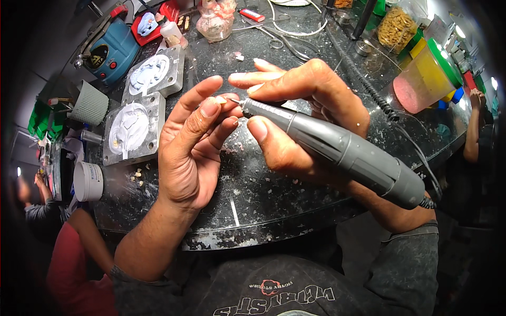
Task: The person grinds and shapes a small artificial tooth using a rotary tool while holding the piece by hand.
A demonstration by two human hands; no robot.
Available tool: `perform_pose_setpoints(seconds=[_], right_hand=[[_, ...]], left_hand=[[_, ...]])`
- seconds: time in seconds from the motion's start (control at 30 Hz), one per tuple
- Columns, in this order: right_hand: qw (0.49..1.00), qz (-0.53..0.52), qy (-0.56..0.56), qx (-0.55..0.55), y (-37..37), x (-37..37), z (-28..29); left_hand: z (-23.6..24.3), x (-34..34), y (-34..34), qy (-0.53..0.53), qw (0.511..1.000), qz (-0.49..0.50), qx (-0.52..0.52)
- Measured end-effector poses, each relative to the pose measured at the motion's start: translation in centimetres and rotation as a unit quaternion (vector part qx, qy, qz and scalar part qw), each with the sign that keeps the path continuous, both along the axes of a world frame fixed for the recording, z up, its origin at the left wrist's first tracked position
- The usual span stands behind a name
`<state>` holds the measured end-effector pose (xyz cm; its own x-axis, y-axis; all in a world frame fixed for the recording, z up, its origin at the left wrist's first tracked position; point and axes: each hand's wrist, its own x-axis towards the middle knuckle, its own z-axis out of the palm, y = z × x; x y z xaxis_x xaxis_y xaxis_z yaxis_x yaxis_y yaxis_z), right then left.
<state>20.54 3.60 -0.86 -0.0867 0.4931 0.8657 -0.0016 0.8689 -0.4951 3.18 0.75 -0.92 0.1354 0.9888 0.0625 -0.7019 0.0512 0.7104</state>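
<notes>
My left hand (184, 152) is raised over the bench, palm up. Its thumb and fingers pinch a small cream-coloured artificial tooth (222, 100). My right hand (316, 87) is wrapped round a black rotary handpiece (342, 150), which points up and left. The thin metal bur (234, 100) at its nose is at the tooth's right side; whether they touch I cannot tell. Left of my left hand sit two metal flask halves, the nearer one (134, 129) with white plaster and the farther one (153, 73) with a bluish-white mould. Loose artificial teeth (138, 176) lie beside the nearer half.
A blue machine (113, 52) stands at the far left, near a white tub (88, 181). Behind are a dropper bottle (171, 32), a plaster-spattered lump (215, 21) and scissors (276, 42). A coiled cable (369, 87) runs down the right, beside a green-lidded container (421, 79). Other people are at both sides.
</notes>
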Motion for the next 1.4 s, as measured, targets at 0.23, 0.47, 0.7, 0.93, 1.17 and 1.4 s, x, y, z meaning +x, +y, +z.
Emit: perform_pose_setpoints(seconds=[0.23, 0.47, 0.7, 0.93, 1.17, 1.4], right_hand=[[0.997, 0.02, 0.022, -0.066, -0.5, -0.3, -0.2], [0.998, 0.013, 0.018, -0.059, -0.3, -0.2, -0.3], [0.998, 0.009, 0.014, -0.064, -0.3, -0.2, -0.4], [0.993, 0.042, -0.066, -0.087, -0.8, 0.5, 0.5], [0.997, 0.007, -0.005, -0.081, -0.6, -0.1, 0.0], [0.988, 0.067, -0.049, -0.128, -1.2, 0.4, 0.5]], left_hand=[[-0.5, -0.4, 0.0, -0.022, 0.999, -0.025, 0.031], [-0.4, -0.4, -0.1, -0.04, 0.998, -0.036, 0.022], [-0.6, -0.4, 0.0, -0.037, 0.998, -0.034, 0.024], [-0.6, -0.5, -0.2, -0.05, 0.998, -0.038, 0.017], [-0.7, -0.6, -0.1, -0.066, 0.996, -0.052, 0.012], [-0.9, -0.5, -0.2, -0.079, 0.995, -0.057, -0.008]])
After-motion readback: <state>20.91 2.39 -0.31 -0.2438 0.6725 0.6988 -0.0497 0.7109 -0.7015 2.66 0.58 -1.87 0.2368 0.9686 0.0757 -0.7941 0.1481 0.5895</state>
